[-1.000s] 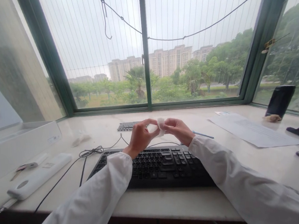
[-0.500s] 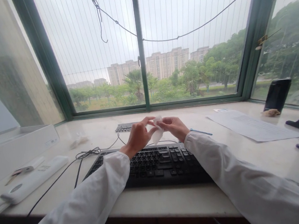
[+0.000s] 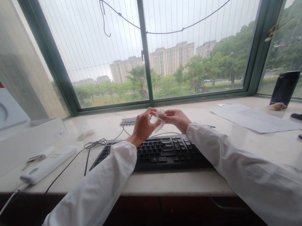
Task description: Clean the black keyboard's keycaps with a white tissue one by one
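The left hand and right hand meet over the far edge of the keyboard, and both grasp one small, whitish, see-through piece. The left thumb and forefinger curve round in a loop to pinch it; the right holds it by the fingertips from the other side. What the piece is cannot be told. White sleeves cover both arms down to the wrists.

The black keyboard lies on the white counter; its keys bear pale legends too small to read. A grey strip of keys lies behind it, and a bundled cord to its left. Further left stands a white box with a small label near its corner, the print unreadable. In front of the box lies a long white device with faint grey marks, also illegible. On the right, a sheet carries rows of faint print, too blurred to make out.
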Demonstrator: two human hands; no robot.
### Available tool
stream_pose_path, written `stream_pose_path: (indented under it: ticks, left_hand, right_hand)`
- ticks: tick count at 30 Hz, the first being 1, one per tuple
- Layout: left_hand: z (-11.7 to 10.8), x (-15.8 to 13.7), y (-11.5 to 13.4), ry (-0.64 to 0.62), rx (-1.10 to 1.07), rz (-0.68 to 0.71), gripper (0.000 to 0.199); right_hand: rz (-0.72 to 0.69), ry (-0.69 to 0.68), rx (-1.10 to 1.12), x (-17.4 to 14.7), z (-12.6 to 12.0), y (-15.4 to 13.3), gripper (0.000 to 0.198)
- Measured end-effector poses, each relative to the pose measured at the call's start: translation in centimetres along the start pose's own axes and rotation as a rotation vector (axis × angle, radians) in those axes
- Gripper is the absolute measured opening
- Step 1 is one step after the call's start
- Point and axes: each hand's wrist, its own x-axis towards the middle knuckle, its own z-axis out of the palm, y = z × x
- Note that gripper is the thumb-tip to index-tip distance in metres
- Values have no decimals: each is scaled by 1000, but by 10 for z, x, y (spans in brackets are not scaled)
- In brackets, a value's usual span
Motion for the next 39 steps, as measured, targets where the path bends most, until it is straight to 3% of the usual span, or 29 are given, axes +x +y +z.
stream_pose_path:
  ticks: [9,14,28,39]
  left_hand:
    - [-4,2,3,34,-45,-19,32]
    - [-3,1,2,29,-54,-4,23]
    - [-5,3,6,35,15,56,14]
    - [-6,4,4,56,-12,37,15]
  right_hand:
    - [156,-61,164,0,5,-4,27]
    - [185,-132,206,-2,4,-4,34]
    - [38,6,-141,-1,-6,-8,46]
    - [-41,-53,-143,-2,-3,-11,48]
